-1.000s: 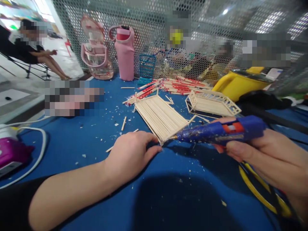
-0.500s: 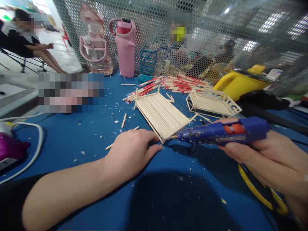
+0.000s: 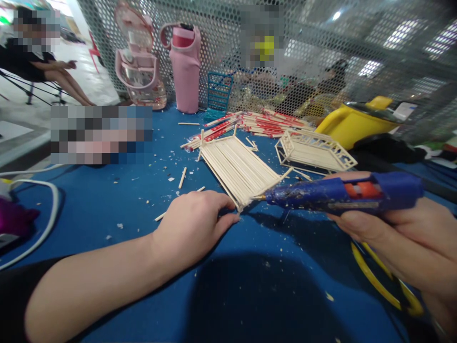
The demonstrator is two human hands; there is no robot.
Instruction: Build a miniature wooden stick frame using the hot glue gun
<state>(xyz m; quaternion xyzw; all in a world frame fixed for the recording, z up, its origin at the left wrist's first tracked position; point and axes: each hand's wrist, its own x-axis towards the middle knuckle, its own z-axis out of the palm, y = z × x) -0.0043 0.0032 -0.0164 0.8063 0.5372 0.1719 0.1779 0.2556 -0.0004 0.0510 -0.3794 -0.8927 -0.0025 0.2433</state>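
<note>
A flat platform of pale wooden sticks (image 3: 240,164) lies on the blue table, with short posts standing at its corners. My left hand (image 3: 200,216) rests on the table and pinches the near corner between thumb and fingers. In my right hand (image 3: 389,228) is a blue hot glue gun (image 3: 321,195), held sideways. The metal nozzle (image 3: 260,197) points left at the platform's near edge, close to that corner. Whether the tip touches the wood, I cannot tell.
Behind the platform lie red-and-white packs of sticks (image 3: 271,123). A stick frame (image 3: 316,151) and a yellow container (image 3: 357,125) are at right. Pink bottles (image 3: 184,71) and a teal rack (image 3: 218,93) stand against the mesh panel. Yellow-handled scissors (image 3: 378,281) and a white cable (image 3: 55,209) lie nearer.
The glue gun has shifted slightly right, its nozzle drawing a little away from the pinched corner along the edge. My left hand keeps its grip. The view has moved slightly.
</note>
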